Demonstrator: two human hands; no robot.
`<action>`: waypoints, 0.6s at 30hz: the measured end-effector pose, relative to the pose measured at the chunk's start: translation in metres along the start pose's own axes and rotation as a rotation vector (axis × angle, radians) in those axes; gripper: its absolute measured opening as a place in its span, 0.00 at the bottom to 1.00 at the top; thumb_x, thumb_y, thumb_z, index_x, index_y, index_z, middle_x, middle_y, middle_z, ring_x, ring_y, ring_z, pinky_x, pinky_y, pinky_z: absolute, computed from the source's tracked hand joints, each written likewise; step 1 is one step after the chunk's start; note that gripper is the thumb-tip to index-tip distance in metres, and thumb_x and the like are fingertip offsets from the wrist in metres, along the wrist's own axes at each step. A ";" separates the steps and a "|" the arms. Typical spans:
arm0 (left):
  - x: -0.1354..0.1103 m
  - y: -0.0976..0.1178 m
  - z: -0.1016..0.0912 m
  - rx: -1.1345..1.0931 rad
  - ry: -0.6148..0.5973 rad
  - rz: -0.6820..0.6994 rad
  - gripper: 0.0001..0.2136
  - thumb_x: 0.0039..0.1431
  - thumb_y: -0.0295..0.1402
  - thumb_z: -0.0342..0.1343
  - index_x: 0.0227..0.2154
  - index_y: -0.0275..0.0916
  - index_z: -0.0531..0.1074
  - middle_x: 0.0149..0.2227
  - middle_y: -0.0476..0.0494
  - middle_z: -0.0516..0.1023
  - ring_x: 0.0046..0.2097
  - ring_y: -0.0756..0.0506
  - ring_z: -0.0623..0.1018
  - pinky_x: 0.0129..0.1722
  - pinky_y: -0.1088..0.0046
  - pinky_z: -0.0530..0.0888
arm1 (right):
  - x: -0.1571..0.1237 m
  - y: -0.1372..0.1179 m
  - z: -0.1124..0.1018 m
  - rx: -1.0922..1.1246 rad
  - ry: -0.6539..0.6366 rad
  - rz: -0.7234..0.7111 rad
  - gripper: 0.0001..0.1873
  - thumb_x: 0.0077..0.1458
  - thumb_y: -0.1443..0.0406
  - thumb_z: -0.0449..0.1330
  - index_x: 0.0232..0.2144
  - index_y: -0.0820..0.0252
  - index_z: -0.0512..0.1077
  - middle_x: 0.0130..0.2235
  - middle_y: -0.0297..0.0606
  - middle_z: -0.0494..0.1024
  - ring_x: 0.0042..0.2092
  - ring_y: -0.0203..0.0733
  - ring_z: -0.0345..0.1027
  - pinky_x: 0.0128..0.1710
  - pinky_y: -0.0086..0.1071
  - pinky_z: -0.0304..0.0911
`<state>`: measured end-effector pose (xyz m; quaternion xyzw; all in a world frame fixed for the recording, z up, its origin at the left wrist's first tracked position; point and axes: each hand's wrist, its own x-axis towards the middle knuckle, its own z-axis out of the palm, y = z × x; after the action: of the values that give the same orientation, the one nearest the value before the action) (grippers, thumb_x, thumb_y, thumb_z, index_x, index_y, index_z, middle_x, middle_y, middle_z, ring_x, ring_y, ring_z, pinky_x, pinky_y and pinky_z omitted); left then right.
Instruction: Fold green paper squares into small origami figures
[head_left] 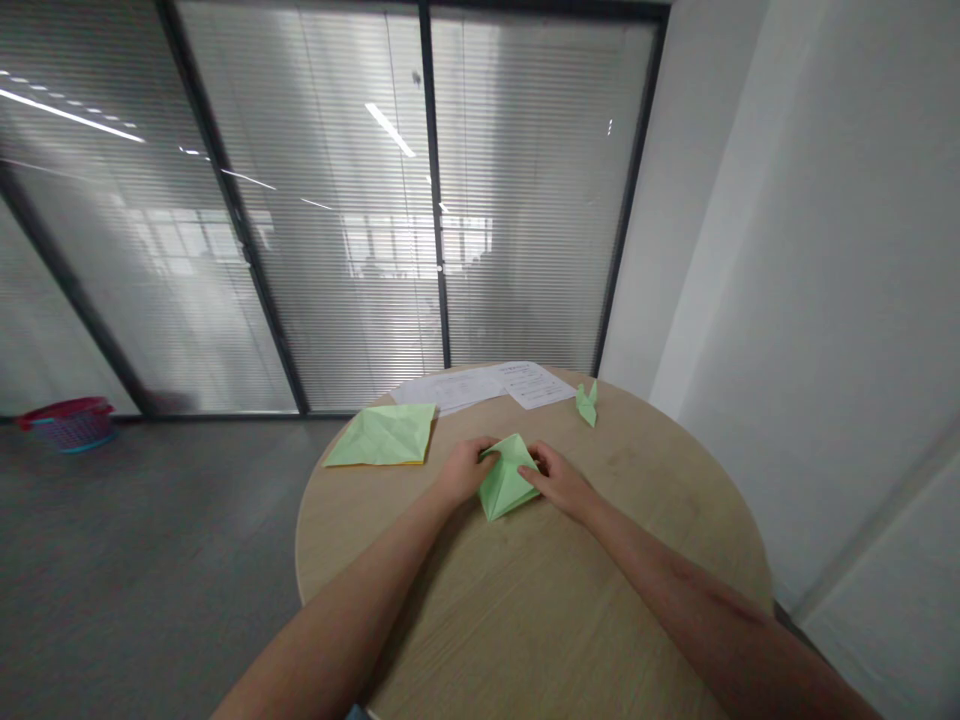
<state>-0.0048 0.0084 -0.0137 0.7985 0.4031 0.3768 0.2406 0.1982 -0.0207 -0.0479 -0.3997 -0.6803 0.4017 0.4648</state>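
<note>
Between my hands, over the middle of the round table, is a folded light-green sheet of paper, creased and roughly diamond-shaped with one point toward me. My left hand grips its left edge, thumb on top and fingers behind. On the right edge, my right hand pinches the paper with the thumb on its face; the other fingers are partly hidden behind it. A small folded green paper figure with two upright points stands farther back on the right. To the left lies a stack of green paper, with a yellow edge showing underneath.
White printed sheets lie along the far edge of the wooden table. Glass partitions with blinds stand behind it, and a white wall rises at right. A red and blue basket sits on the floor at far left.
</note>
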 end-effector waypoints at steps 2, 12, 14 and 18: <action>0.000 0.000 0.000 -0.001 -0.011 0.004 0.13 0.56 0.31 0.52 0.40 0.37 0.79 0.39 0.41 0.82 0.40 0.40 0.78 0.43 0.64 0.71 | 0.002 0.003 0.000 -0.006 0.026 0.008 0.12 0.54 0.59 0.59 0.41 0.56 0.68 0.40 0.37 0.76 0.38 0.41 0.71 0.36 0.32 0.67; -0.004 0.014 -0.001 -0.424 -0.115 -0.094 0.23 0.61 0.48 0.49 0.47 0.36 0.75 0.44 0.40 0.79 0.43 0.42 0.76 0.42 0.68 0.71 | 0.005 0.008 -0.011 -0.057 0.263 0.061 0.15 0.53 0.60 0.58 0.43 0.56 0.70 0.43 0.37 0.78 0.44 0.46 0.70 0.48 0.39 0.64; -0.005 0.014 -0.002 -0.485 -0.145 -0.161 0.22 0.60 0.47 0.49 0.48 0.36 0.74 0.44 0.40 0.79 0.41 0.43 0.76 0.38 0.69 0.72 | 0.006 0.011 -0.012 -0.034 0.281 0.083 0.17 0.53 0.59 0.58 0.45 0.55 0.70 0.44 0.38 0.78 0.44 0.46 0.71 0.47 0.39 0.64; -0.006 0.015 -0.002 -0.507 -0.167 -0.157 0.18 0.57 0.40 0.53 0.48 0.36 0.74 0.42 0.41 0.79 0.41 0.43 0.76 0.37 0.70 0.72 | 0.006 0.015 -0.012 -0.001 0.295 0.106 0.19 0.53 0.57 0.59 0.47 0.55 0.69 0.44 0.39 0.78 0.44 0.47 0.71 0.47 0.40 0.65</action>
<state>-0.0019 -0.0051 -0.0043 0.7076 0.3352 0.3787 0.4936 0.2109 -0.0073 -0.0568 -0.4899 -0.5829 0.3621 0.5377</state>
